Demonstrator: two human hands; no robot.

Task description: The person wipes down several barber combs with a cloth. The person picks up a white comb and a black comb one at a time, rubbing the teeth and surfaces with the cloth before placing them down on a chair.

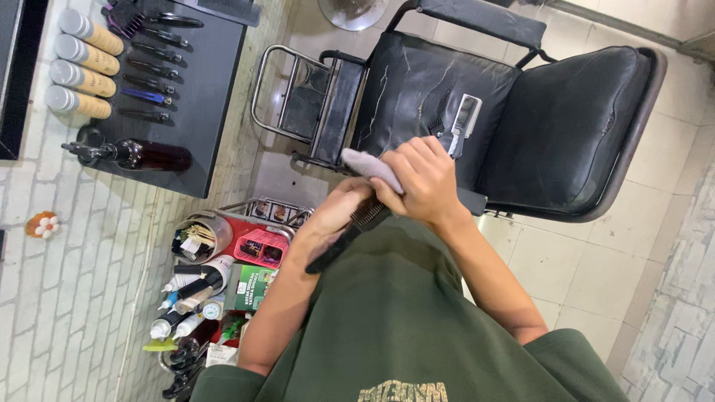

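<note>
My left hand point(333, 212) grips a black comb point(344, 240); its handle points down-left toward my green shirt and its teeth sit between both hands. My right hand point(423, 181) holds a grey cloth point(370, 167) pressed over the comb's toothed end. Both hands meet in front of my chest, above the front edge of a black barber chair point(566, 126). A white and black hair clipper point(465, 119) lies on the chair seat just beyond my right hand.
A black shelf point(212, 97) at upper left carries several silver-capped cans point(80, 65), a row of combs and scissors and a dark spray bottle point(141, 155). A trolley point(223, 275) at lower left holds bottles, a pink basket and a tub. Pale tiled floor lies to the right.
</note>
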